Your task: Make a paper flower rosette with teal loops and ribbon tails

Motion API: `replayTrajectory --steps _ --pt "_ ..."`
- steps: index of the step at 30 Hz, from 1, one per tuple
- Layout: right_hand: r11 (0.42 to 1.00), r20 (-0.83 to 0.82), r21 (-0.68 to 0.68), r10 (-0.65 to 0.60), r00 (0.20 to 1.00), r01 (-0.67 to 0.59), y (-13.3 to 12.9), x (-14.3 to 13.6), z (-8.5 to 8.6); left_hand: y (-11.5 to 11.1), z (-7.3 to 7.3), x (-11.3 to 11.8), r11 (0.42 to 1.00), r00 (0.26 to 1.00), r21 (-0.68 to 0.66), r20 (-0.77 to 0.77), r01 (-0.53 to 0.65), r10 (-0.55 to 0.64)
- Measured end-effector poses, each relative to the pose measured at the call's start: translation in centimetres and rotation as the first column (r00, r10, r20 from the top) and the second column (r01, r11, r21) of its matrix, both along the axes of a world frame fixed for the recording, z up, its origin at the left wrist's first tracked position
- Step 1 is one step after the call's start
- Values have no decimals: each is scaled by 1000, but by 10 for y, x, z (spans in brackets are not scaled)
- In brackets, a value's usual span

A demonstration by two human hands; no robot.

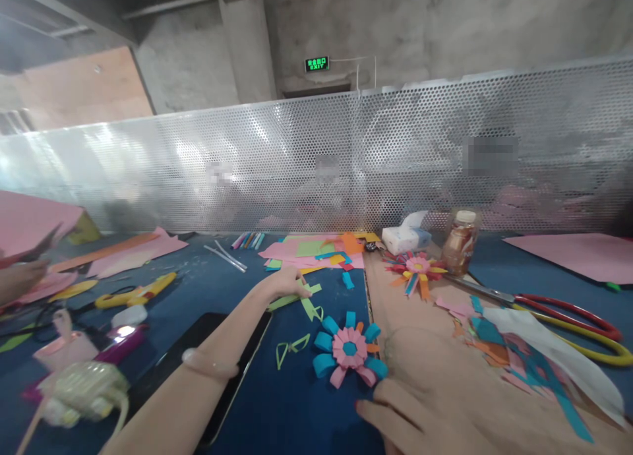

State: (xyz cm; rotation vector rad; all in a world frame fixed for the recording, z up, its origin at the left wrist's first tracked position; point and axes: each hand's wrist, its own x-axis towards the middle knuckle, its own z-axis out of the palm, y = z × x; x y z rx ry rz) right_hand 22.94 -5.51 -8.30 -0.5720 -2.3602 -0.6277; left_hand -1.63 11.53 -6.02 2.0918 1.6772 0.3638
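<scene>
My left hand point(284, 283) reaches across the blue table to the light green paper strips point(310, 310). Its fingers curl down and look closed on one strip, though blur softens the fingertips. Close to me, my right hand point(430, 389) is low over the table, fingers stretched leftward and holding nothing that shows. Just beyond those fingertips lies a paper flower point(350, 347) with a pink centre and blue and pink loops. A folded green strip point(293, 350) rests to its left. Farther back sits a second, multicoloured paper flower point(418, 269).
Large red-and-yellow-handled scissors point(568, 316) and paper scraps point(494, 349) lie at right, near a bottle point(459, 242) and tissue pack point(406, 238). A dark tablet-like device point(198, 333) is under my left forearm. Another person's hand point(22, 280) is at far left. A perforated metal screen point(297, 171) stands behind.
</scene>
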Motion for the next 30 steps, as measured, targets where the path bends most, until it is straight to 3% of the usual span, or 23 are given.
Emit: replayTrajectory --steps 4,8,11,13,16,19,23,30 --pt "1000 -54 15 21 998 -21 -1 -1 0 -2 3 2 1000 999 24 47 -6 4" --pt "1000 -151 -6 19 988 -20 -5 -2 5 -15 26 -1 997 992 73 126 1 -10" --pt "990 -263 -130 -91 960 58 -6 -4 16 -40 56 3 993 973 119 225 21 -47" --pt "962 -298 -247 -188 936 115 -4 -2 25 -63 73 13 988 923 145 368 62 -112" --pt "928 -283 -313 -293 913 201 1 4 36 -95 86 37 974 884 171 419 149 -209" --pt "966 -172 -152 -234 957 209 3 15 45 -110 83 58 953 867 125 396 276 -303" --pt "997 78 22 -74 994 72 0 25 56 -109 68 68 937 831 88 439 339 -342" --pt "994 72 82 63 995 -69 -2 30 53 -110 58 67 890 775 -96 539 445 -330"
